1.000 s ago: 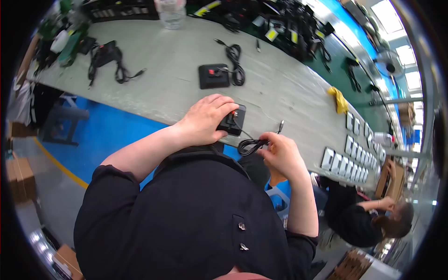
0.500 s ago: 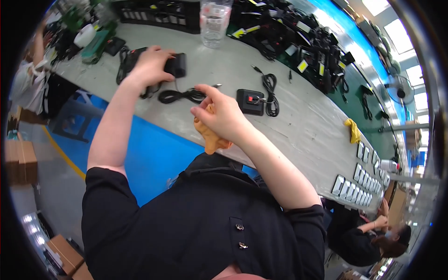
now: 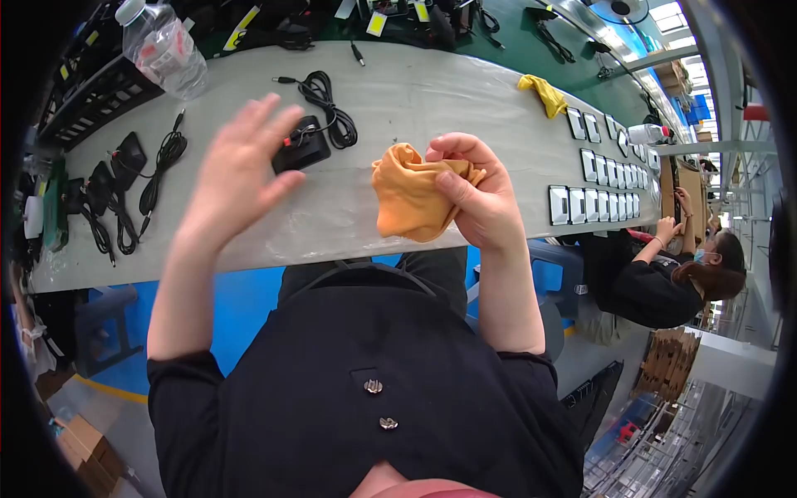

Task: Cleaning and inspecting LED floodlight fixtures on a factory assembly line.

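Note:
An orange cloth (image 3: 413, 199) hangs from my right hand (image 3: 490, 195), pinched between thumb and fingers above the table's near edge. My left hand (image 3: 237, 174) is smeared by motion, its fingers spread and nothing seen in them. Just beyond it lies a black power adapter (image 3: 309, 149) with a red part on top, and the hand overlaps its left side in view. The adapter's coiled black cable (image 3: 334, 112) lies beside it. More black adapters (image 3: 129, 162) with coiled cables (image 3: 166, 158) rest on the left part of the table.
A clear plastic bottle (image 3: 170, 58) stands at the far left beside a black crate (image 3: 95, 108). Rows of small white-and-black units (image 3: 594, 203) and a yellow cloth (image 3: 545, 95) are on the right. Black devices and cables crowd the green surface (image 3: 465, 70) beyond. A co-worker (image 3: 677, 278) sits at right.
My left hand has left the black adapter at the left and moved right. My right hand has raised the orange cloth over the table. The whole view has turned rightward.

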Demonstrator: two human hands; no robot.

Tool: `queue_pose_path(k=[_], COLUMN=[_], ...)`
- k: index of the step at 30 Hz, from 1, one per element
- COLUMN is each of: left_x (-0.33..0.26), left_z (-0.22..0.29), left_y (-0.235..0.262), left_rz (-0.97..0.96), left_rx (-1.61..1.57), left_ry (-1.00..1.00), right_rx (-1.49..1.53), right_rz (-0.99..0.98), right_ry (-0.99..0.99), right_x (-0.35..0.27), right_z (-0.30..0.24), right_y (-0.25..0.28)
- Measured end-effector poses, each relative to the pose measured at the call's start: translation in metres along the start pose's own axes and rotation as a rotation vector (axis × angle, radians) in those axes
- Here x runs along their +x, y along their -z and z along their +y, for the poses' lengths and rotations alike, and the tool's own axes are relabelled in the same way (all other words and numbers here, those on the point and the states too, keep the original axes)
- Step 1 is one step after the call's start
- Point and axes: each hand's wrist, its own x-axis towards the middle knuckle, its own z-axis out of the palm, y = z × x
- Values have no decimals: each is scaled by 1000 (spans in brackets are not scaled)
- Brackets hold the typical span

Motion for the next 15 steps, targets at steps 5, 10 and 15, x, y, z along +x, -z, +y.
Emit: queue_pose_path(k=[5,10,15], left_x=[6,22,20], left_z=[-7,53,118], left_y=[-61,-36,-23], left_rz=[-47,-105,-322], left_rx=[-104,-2019,-2644], left_ry=[36,626,434], right_rx=[-8,-482,-815], right_rz=[28,33,55], right_ry=[18,99,543], right_x=[-19,-48,-39], right_z=[-14,-36,-51], right_y=[6,11,-26])
